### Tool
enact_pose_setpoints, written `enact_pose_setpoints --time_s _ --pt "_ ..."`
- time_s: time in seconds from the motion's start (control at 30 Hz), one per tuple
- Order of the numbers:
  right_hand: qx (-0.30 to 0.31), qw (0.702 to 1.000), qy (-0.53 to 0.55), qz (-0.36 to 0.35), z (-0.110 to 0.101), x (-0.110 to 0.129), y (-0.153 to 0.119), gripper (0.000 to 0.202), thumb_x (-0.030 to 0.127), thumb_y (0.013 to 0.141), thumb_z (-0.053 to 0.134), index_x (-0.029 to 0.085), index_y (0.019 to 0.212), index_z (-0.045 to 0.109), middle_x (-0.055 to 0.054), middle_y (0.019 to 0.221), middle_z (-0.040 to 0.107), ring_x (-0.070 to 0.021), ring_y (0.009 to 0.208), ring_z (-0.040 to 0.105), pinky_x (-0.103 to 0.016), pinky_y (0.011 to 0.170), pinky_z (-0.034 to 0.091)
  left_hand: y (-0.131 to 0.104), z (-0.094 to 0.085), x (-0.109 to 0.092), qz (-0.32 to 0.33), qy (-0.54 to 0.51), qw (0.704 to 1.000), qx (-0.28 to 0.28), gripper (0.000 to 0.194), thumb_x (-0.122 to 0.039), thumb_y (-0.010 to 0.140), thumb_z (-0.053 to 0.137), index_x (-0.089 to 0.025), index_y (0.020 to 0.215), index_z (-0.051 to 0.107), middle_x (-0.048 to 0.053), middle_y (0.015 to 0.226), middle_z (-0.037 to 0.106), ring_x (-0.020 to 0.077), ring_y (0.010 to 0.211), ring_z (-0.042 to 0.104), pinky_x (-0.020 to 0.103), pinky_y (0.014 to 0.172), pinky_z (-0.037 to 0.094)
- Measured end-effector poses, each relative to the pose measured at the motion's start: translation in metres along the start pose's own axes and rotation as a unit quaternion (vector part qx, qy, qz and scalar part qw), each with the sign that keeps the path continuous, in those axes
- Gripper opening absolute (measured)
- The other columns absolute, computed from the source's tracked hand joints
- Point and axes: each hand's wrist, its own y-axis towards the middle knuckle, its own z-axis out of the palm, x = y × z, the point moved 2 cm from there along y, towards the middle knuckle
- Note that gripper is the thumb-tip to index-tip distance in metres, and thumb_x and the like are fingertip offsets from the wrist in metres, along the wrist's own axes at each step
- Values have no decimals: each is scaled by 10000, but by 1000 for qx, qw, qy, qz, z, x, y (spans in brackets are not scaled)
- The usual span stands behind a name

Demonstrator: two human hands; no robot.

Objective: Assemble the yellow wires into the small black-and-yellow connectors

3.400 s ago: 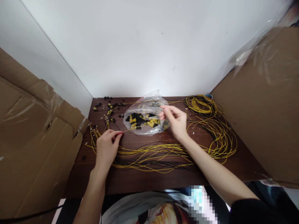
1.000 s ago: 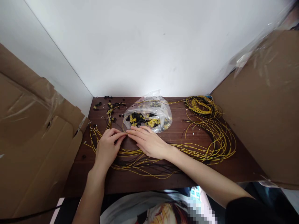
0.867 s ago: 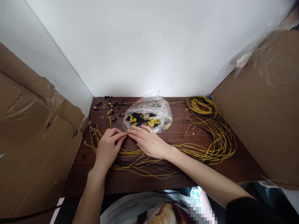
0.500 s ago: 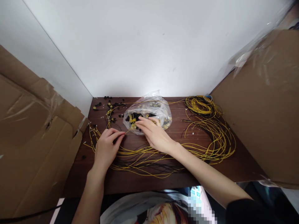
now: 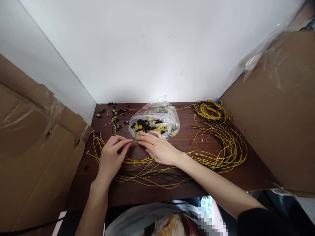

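Observation:
My left hand (image 5: 113,154) is closed in a pinch on a thin yellow wire (image 5: 135,141). The wire's short free stretch runs right from its thumb and forefinger. Against that stretch lie the fingertips of my right hand (image 5: 157,147), apparently pinching it; its thumb is mostly hidden beneath. Just behind the right fingers lies a clear plastic bag (image 5: 172,113), its mouth facing me. Black connector pieces (image 5: 145,125) and yellow connector pieces (image 5: 161,128) fill the bag. Below both hands a bundle of yellow and black wires (image 5: 155,183) stretches across the brown table (image 5: 137,196).
Loose black and yellow pieces (image 5: 114,114) are scattered at the back left. A coil of yellow wire (image 5: 209,109) sits at the back right, with looped wires (image 5: 236,147) before it. Cardboard stands at the left (image 5: 31,147) and right (image 5: 278,114), a white wall (image 5: 137,52) behind.
My right hand has drawn back from over the bag toward me and slightly left, down to the wire at my left fingertips. My left hand keeps its pinch.

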Motion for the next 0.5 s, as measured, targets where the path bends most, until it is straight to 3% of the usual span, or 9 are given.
enact_pose_setpoints --time_s 0.2,0.5 --pt "-34 999 8 10 -7 -2 1 438 89 860 402 125 1295 442 -129 1340 496 -188 1330 349 -429 1093 237 0 0 0 1 11 1000 -10 179 -276 850 546 -192 925 684 33 826 607 163 792 564 289 743 446" --pt "-186 977 -25 102 -24 -23 -6 456 118 877 357 143 1332 377 -139 1367 456 -212 1319 364 -452 1067 305 -3 -1 8 -39 43 998 -7 197 -303 857 540 -188 912 689 25 831 613 159 791 566 277 728 427"
